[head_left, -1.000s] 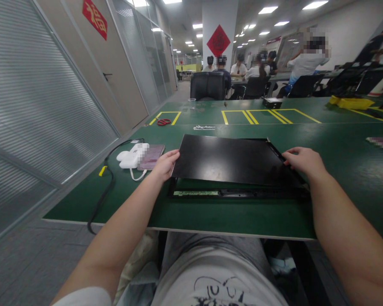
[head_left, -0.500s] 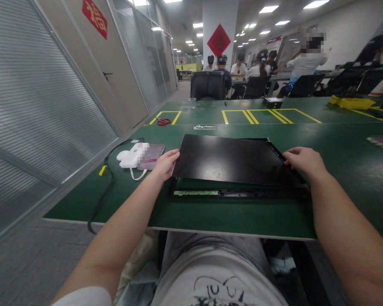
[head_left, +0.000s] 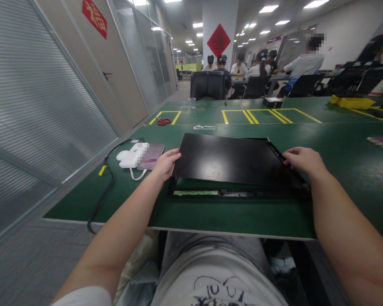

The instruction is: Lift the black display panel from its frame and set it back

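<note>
A thin, glossy black panel (head_left: 226,159) lies tilted over a black rectangular frame (head_left: 258,194) on the green table. Its left end is raised, pinched between the thumb and fingers of my left hand (head_left: 167,163). My right hand (head_left: 304,162) has its fingers closed at the right side bar of the frame; the fingertips are partly hidden behind that edge. Along the frame's near bar sits a narrow green circuit board (head_left: 196,193). The panel covers most of the frame's opening, and its right end dips inside the frame.
Left of my hand are a white plug-like device (head_left: 134,155), a phone (head_left: 153,155) and a black cable (head_left: 107,191). Further back lie red-handled scissors (head_left: 164,121), small white pieces (head_left: 204,127), a clear cup (head_left: 192,102) and a black box (head_left: 272,102). A yellow tray (head_left: 351,102) stands back right.
The panel's raised left end has shifted very slightly, and my left fingers reach a little further over its edge. My right hand stays almost still at the frame's right side.
</note>
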A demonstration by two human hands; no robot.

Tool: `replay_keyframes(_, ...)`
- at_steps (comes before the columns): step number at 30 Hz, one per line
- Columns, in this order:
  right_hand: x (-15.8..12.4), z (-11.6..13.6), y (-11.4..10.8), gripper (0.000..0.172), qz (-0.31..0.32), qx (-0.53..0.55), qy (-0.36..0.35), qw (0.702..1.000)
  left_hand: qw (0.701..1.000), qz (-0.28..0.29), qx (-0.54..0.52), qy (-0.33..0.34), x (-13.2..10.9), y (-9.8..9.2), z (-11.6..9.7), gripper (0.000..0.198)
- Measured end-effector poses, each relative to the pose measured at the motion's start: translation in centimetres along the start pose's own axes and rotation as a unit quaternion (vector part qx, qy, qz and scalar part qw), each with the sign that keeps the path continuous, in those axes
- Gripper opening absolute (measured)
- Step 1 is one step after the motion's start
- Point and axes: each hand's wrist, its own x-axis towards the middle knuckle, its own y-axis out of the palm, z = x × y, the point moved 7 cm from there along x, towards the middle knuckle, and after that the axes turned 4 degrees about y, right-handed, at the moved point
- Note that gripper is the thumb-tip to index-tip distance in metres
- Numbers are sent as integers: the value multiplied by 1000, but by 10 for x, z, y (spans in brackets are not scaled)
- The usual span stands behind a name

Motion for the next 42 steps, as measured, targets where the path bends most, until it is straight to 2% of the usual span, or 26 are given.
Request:
replay_keyframes(12,2,-2,4,20,13,7,-8,1000,999,22,5,24,1,1,-3,34)
replay_keyframes(18,2,0,5,20,13,5,-17,1000,996,49,31,68,-1,2,-12,48)
replay_keyframes(27,7,-2,6,20,4,1,-23,1000,984,1,159,79,3,-8,-5,46)
replay_keyframes(31,5,-1,5,19,0,15,-24,1000,978,-19,186,95,7,-13,-3,37)
replay_keyframes(34,3,0,5,20,7,17,-18,1000,975,-38,194,104,9,-16,-3,38)
replay_keyframes(42,5,-3,6,19,11,19,-17,1000,955,-26,274,107,8,-15,-4,36)
